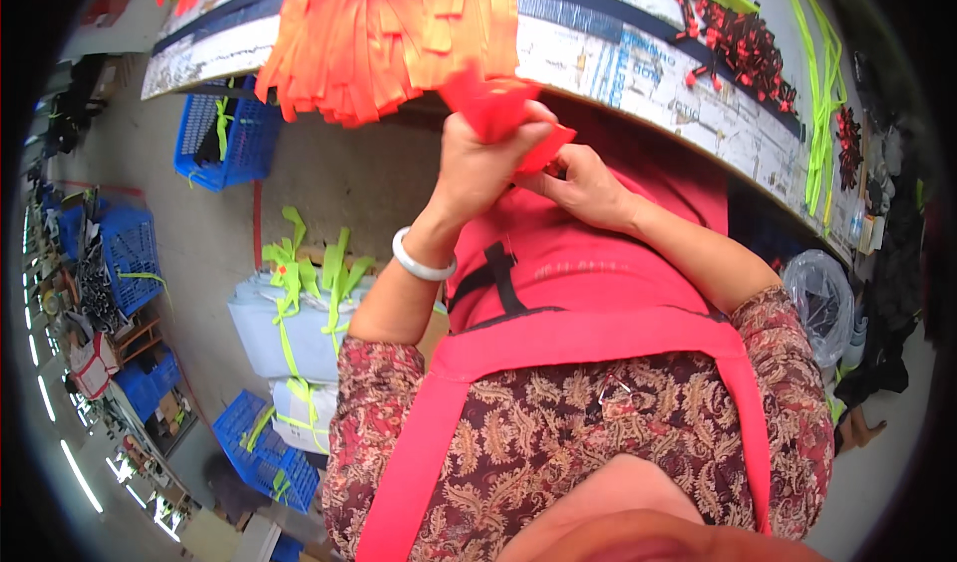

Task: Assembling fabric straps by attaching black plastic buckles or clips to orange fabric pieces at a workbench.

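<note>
My left hand [483,163] is closed around red fabric strips [488,103] that stick up above the fist and fold over at the top. Close beside it, my right hand [588,185] has its fingers pinched at the lower edge of the same red fabric. What lies between those fingertips is partly hidden. Both hands are in front of my red apron [598,273], just short of the table edge. Behind them, a thick bunch of orange fabric strips [394,43] hangs over that edge.
On the white table [638,83] lie a heap of small red-and-black pieces [743,48] and long yellow-green strips [822,93]. Blue baskets [224,138] stand on the floor to the left, near bundles [284,328] tied with yellow-green strips. A clear plastic bag [817,293] is at the right.
</note>
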`<state>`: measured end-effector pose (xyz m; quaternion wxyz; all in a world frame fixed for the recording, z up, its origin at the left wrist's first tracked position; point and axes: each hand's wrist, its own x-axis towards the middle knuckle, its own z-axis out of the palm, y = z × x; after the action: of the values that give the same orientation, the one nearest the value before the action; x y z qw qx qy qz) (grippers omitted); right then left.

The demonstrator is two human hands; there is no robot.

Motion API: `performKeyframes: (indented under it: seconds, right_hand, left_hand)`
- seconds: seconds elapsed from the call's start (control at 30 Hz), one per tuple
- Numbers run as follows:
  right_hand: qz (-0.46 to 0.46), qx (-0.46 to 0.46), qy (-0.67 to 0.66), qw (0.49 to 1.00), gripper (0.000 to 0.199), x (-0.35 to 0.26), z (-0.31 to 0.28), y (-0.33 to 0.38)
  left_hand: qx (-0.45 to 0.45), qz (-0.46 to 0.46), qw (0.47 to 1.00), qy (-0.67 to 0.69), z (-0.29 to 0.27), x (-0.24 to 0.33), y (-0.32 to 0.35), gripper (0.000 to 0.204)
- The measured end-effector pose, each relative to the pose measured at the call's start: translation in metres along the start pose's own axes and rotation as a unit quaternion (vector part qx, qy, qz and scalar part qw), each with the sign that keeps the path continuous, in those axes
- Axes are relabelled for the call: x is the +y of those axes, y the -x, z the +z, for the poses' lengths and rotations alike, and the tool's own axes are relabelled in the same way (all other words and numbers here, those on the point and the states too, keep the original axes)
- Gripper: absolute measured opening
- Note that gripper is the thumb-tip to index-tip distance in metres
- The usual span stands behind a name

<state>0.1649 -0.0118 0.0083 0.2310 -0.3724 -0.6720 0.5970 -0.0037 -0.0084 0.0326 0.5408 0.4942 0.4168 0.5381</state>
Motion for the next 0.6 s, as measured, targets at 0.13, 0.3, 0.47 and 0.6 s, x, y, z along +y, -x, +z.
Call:
performKeyframes:
  seconds: [0.13, 0.3, 0.47, 0.6]
  right_hand:
    - [0.005, 0.038, -0.114, 0.993, 0.032, -0.025, -0.032, -0.058]
    - [-0.030, 0.218, 0.075, 0.973, 0.043, -0.066, -0.123, -0.190]
    - [-0.181, 0.212, 0.089, 0.956, 0.032, -0.028, -0.122, -0.195]
    - [-0.105, 0.144, 0.233, 0.956, 0.023, -0.019, -0.085, -0.141]
  left_hand:
    - [0.121, -0.087, 0.986, 0.073, -0.034, 0.017, -0.006, 0.010]
    - [0.041, -0.151, 0.982, 0.105, -0.036, 0.024, -0.004, 0.008]
    - [-0.023, -0.217, 0.959, 0.180, -0.027, 0.010, -0.004, 0.010]
    - [-0.019, -0.243, 0.947, 0.209, -0.031, -0.008, -0.003, 0.011]
